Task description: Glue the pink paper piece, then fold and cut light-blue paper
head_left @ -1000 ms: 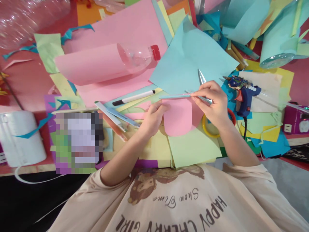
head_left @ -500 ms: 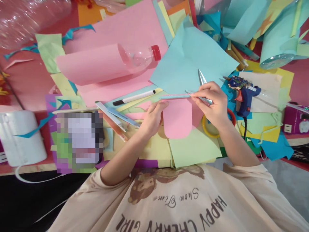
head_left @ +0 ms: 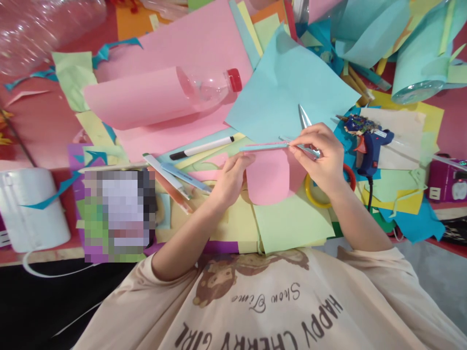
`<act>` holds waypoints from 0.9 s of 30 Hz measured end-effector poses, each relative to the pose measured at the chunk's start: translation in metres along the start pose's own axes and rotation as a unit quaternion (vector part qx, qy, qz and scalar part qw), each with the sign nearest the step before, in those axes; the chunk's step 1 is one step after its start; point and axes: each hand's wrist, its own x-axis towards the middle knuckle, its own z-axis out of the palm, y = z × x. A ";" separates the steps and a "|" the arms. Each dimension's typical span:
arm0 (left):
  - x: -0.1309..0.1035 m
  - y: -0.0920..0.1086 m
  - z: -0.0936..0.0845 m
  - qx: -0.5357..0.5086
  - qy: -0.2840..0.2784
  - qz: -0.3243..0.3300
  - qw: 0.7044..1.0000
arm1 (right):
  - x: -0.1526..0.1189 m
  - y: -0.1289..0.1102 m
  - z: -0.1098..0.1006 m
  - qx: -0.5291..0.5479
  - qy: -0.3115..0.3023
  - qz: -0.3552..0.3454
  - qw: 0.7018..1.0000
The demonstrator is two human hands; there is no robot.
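Between my two hands is a pink paper piece (head_left: 268, 179) with rounded lower corners. A thin light-blue paper edge (head_left: 264, 147) runs along its top. My left hand (head_left: 231, 177) is closed on the left end of that top edge. At the right end, my right hand (head_left: 319, 153) pinches the same edge between thumb and fingertips. Scissors lie beneath my right hand, partly covered by it; their silver blade (head_left: 304, 115) points away, and a yellow handle loop (head_left: 309, 191) shows under the wrist.
Beyond my hands lies a light-blue sheet (head_left: 292, 82). A plastic bottle wrapped in pink paper (head_left: 146, 95) rests on its side at left, near several markers (head_left: 202, 147). To the right sits a blue glue gun (head_left: 374, 150). Pale green paper (head_left: 292, 226) lies nearest my body.
The lower edge of the pink paper piece has risen slightly, so it tilts a little more. Both hands keep almost the same place and hold.
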 end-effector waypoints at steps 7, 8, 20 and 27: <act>0.001 -0.005 -0.004 0.045 0.006 0.033 0.998 | -0.006 -0.002 0.006 0.173 -0.055 0.152 0.971; 0.001 -0.006 -0.005 0.064 0.005 0.032 0.997 | -0.007 -0.004 0.007 0.195 -0.061 0.165 0.965; -0.006 0.016 0.002 0.083 -0.067 0.138 0.985 | -0.010 -0.018 0.008 0.266 -0.089 0.179 0.943; -0.006 0.014 0.003 0.091 -0.039 0.153 0.983 | -0.007 -0.016 0.008 0.208 -0.141 0.172 0.953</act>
